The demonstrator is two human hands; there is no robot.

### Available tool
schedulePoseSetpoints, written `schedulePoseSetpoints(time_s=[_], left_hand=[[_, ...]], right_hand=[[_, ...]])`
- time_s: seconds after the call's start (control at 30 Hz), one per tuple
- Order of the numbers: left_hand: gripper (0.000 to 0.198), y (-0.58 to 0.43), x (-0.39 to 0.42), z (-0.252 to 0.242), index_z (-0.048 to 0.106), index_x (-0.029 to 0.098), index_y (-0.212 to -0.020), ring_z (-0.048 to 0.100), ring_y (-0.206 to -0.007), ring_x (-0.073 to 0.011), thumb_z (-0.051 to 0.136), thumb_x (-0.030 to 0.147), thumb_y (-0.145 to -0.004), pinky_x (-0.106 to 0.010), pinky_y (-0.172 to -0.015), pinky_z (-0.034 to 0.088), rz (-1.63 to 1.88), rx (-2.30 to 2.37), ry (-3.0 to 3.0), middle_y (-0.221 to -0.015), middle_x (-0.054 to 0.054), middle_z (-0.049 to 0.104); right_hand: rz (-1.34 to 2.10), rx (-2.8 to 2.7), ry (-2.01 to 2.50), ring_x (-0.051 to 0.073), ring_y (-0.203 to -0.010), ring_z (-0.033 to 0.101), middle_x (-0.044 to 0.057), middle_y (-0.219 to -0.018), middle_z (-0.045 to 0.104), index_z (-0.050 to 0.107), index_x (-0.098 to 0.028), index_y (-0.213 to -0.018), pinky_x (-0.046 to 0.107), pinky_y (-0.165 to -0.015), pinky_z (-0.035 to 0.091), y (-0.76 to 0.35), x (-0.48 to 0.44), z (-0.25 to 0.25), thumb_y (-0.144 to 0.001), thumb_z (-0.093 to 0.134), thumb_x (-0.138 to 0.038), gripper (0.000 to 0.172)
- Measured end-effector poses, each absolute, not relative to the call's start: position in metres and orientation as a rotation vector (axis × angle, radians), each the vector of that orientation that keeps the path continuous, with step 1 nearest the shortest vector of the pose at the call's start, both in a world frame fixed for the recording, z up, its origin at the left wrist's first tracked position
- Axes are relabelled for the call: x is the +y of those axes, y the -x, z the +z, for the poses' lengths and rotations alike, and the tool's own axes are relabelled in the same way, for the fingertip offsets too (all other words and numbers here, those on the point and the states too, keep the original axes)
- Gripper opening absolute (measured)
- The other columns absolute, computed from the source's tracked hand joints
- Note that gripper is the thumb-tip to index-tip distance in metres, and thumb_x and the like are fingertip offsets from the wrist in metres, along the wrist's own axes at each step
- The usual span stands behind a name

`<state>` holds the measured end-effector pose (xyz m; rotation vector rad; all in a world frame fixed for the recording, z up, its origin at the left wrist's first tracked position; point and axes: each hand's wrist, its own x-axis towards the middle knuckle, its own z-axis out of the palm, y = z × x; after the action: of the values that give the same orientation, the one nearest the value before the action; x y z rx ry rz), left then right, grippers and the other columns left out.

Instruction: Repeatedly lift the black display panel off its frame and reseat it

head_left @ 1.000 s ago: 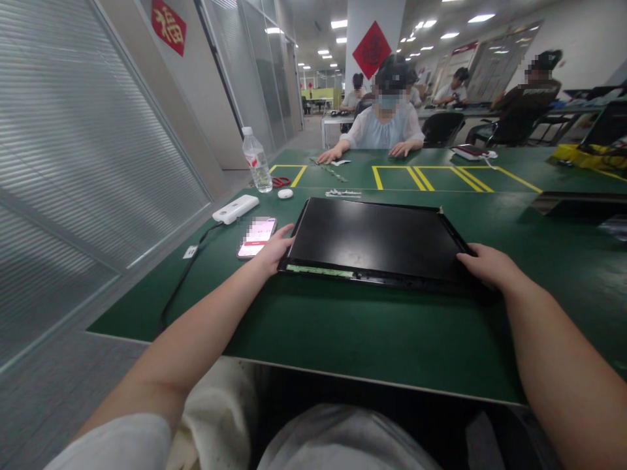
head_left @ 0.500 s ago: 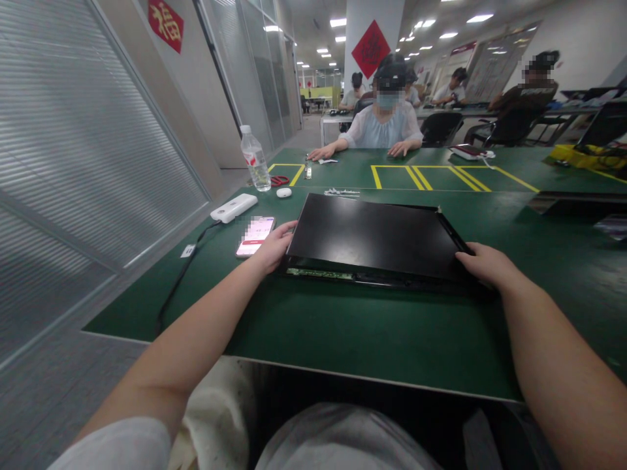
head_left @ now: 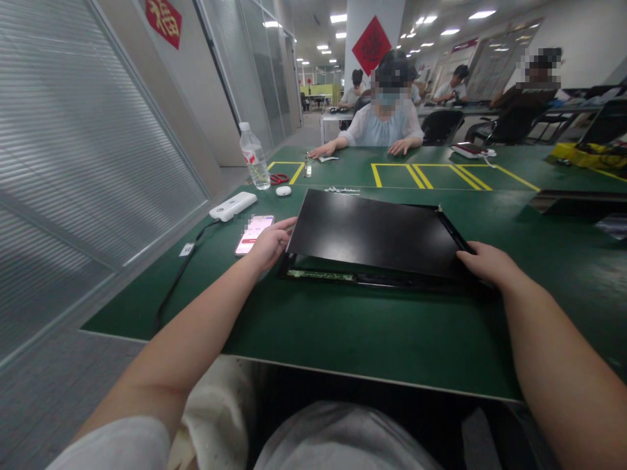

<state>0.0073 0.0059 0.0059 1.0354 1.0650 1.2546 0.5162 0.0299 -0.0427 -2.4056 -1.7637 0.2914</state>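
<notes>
- Black panel [head_left: 367,230] has risen at left, tilted over the frame [head_left: 382,281] on the tabletop [head_left: 367,333]; that side seems free.
- Left hand [head_left: 271,247]: fingers [head_left: 285,225] pinch its raised edge.
- Right hand [head_left: 488,262]: fingers clasp the frame's edge.

The green table [head_left: 372,333] bears black frame [head_left: 386,281], phone [head_left: 255,236], bottle [head_left: 255,158].

Lone head-worn view, from above the tabletop [head_left: 372,346], facing forward and down; left hand [head_left: 271,249] near at nine o'clock, right hand [head_left: 486,262] at three, co-worker [head_left: 382,128] farther at one.
</notes>
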Motion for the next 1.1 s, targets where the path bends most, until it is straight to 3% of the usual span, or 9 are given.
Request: schedulePoseSetpoints(time_s=[0.13, 0.27, 0.43, 0.67, 0.83, 1.1], left_hand=[[0.08, -0.0068, 0.0081, 0.0042, 0.073, 0.008, -0.134, 0.074, -0.112, -0.0323, 0.055, 0.006, -0.057, -0.035, -0.085, 0.062, 1.266, 1.048, -1.032, -0.122, -0.013, 0.08], [0.061, -0.0053, 0.0077, 0.0004, 0.077, 0.011, -0.127, 0.072, -0.117, -0.0343, 0.073, 0.013, -0.066, -0.04, -0.096, 0.058, 1.293, 1.071, -1.043, -0.121, -0.014, 0.08], [0.058, -0.0028, 0.0036, 0.0003, 0.08, 0.012, -0.118, 0.069, -0.124, -0.0354, 0.088, 0.014, -0.061, -0.042, -0.102, 0.055, 1.311, 1.075, -1.059, -0.125, -0.016, 0.079], [0.06, -0.002, 0.0042, -0.0012, 0.082, 0.014, -0.114, 0.063, -0.133, -0.0396, 0.094, 0.019, -0.056, -0.051, -0.114, 0.045, 1.319, 1.032, -1.102, -0.129, -0.016, 0.077], [0.059, -0.0021, 0.0061, -0.0027, 0.084, 0.016, -0.112, 0.059, -0.137, -0.0405, 0.095, 0.023, -0.055, -0.053, -0.12, 0.038, 1.317, 0.974, -1.156, -0.128, -0.014, 0.078], [0.045, -0.0003, 0.0054, 0.0009, 0.087, 0.019, -0.1, 0.037, -0.154, -0.0428, 0.094, 0.023, -0.057, -0.049, -0.123, 0.035, 1.331, 0.926, -1.238, -0.16, -0.01, 0.056]], right_hand=[[0.289, -1.753, 2.418, 0.032, -0.095, 0.072, 0.014, -0.11, 0.076, 0.072, -0.021, -0.129, 0.041, -0.081, 0.057, -0.5099, 0.027, -0.0396, -0.089, 0.052, -0.046, 0.051], [0.292, -1.754, 2.434, 0.031, -0.1, 0.072, 0.015, -0.116, 0.075, 0.07, -0.02, -0.131, 0.042, -0.086, 0.056, -0.508, 0.0266, -0.0374, -0.089, 0.051, -0.046, 0.053], [0.296, -1.764, 2.426, 0.032, -0.103, 0.071, 0.014, -0.117, 0.076, 0.072, -0.022, -0.13, 0.04, -0.085, 0.056, -0.51, 0.0272, -0.0365, -0.09, 0.053, -0.046, 0.05], [0.333, -1.759, 2.435, 0.023, -0.105, 0.068, 0.011, -0.122, 0.071, 0.066, -0.019, -0.132, 0.045, -0.094, 0.056, -0.5121, 0.0287, -0.0387, -0.099, 0.056, -0.047, 0.044], [0.358, -1.768, 2.433, 0.022, -0.11, 0.066, 0.01, -0.128, 0.068, 0.067, -0.019, -0.127, 0.046, -0.097, 0.056, -0.515, 0.0314, -0.0407, -0.099, 0.061, -0.049, 0.041], [0.377, -1.731, 2.437, 0.021, -0.104, 0.068, 0.01, -0.122, 0.07, 0.066, -0.019, -0.126, 0.045, -0.093, 0.057, -0.5133, 0.031, -0.0411, -0.099, 0.059, -0.05, 0.042]])
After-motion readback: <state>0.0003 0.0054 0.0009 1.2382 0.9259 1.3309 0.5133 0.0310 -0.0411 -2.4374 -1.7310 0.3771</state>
